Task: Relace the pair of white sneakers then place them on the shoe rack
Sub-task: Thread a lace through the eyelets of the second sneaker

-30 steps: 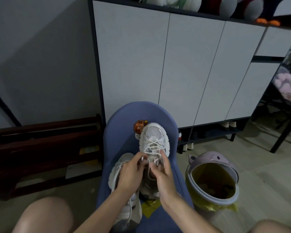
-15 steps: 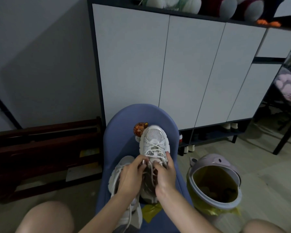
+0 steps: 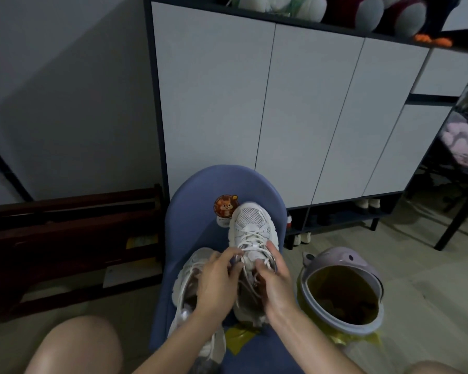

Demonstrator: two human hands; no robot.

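Right sneaker [image 3: 250,230] on blue chair [image 3: 195,201], laced partway; your left hand [image 3: 218,282] and right hand [image 3: 274,279] pinching lace [image 3: 247,245] ends. Left sneaker [image 3: 189,282] beside, lace loose. Rack placement pending.

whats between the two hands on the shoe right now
In the head view, the white laces and tongue of the right-hand sneaker lie between the left hand and right hand.

Both hands, left hand [image 3: 219,282] and right hand [image 3: 274,280], pinch the laces [image 3: 250,245] of a white sneaker [image 3: 251,225] on a blue chair [image 3: 195,211]; its pair [image 3: 185,287] lies beside.
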